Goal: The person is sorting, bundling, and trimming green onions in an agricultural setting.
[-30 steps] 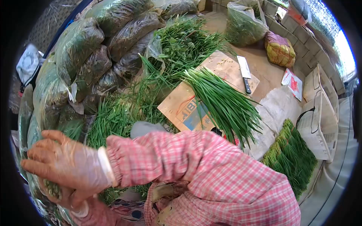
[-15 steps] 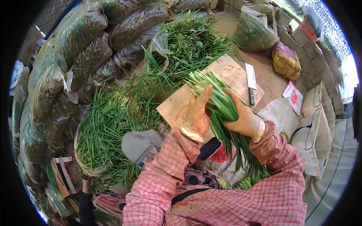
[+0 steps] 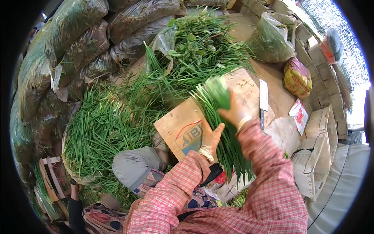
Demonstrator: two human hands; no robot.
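Observation:
A bunch of garlic chives (image 3: 225, 136) lies slantwise over the cardboard sheet (image 3: 171, 124), pale stem ends up and green leaves hanging toward my lap. My left hand (image 3: 211, 139), thinly gloved, is closed round the bunch from the left side, its thumb showing and the other fingers hidden behind the leaves. Higher up, my right hand (image 3: 235, 111) grips the bunch from the right; it and the stem tops are smeared by motion. Right of the bunch rests a knife (image 3: 263, 97) with a broad blade and dark handle.
A large heap of chives (image 3: 113, 128) spreads to the left, another heap (image 3: 202, 50) behind the cardboard. Stuffed plastic bags (image 3: 78, 35) are stacked at left. White crates (image 3: 311, 160) stand at right. A person in a grey cap (image 3: 136, 163) sits close on my left.
Both hands have lowered the bunch onto the cardboard. My left hand has slid down toward the leaves, while my right stays higher near the stems. The view has shifted slightly.

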